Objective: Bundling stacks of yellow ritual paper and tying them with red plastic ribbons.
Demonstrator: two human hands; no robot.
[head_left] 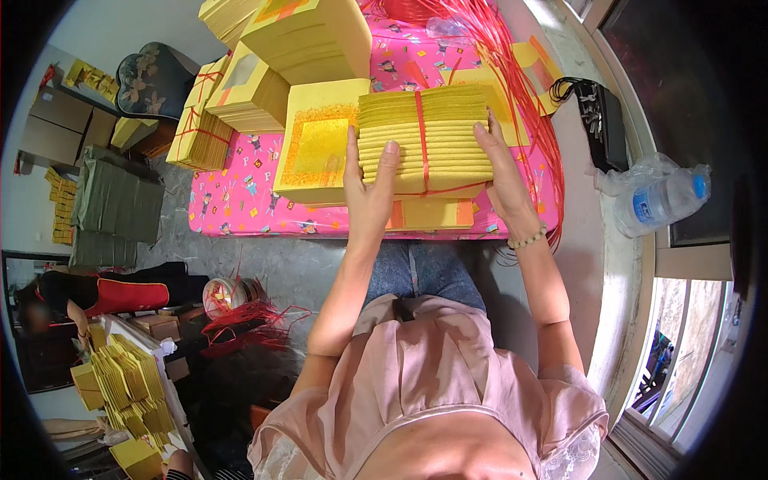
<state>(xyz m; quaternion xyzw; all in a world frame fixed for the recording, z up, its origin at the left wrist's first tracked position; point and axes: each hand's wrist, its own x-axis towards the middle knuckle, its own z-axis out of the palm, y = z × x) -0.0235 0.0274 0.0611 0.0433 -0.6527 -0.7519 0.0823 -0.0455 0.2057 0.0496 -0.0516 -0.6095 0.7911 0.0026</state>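
Between both hands I hold a thick bundle of folded yellow paper (456, 146), bound with red plastic string (423, 132) that crosses its middle. My left hand (370, 188) grips the bundle's left end, thumb on the upper face. At the right end, my right hand (506, 172) presses with its fingers along the side. Just left of the bundle is a stack of yellow paper (312, 148) printed with an orange and gold square; the bundle partly hides it. More printed yellow paper (436, 214) shows beneath the bundle, near the table's front edge.
Tall yellow paper stacks (312, 48) and tied bundles (200, 144) fill the left of the pink table (248, 216). Loose red string (524, 72) hangs down its right side. A black bag (602, 120) and water bottle (664, 198) lie rightward. People work beside yellow stacks (128, 376) lower left.
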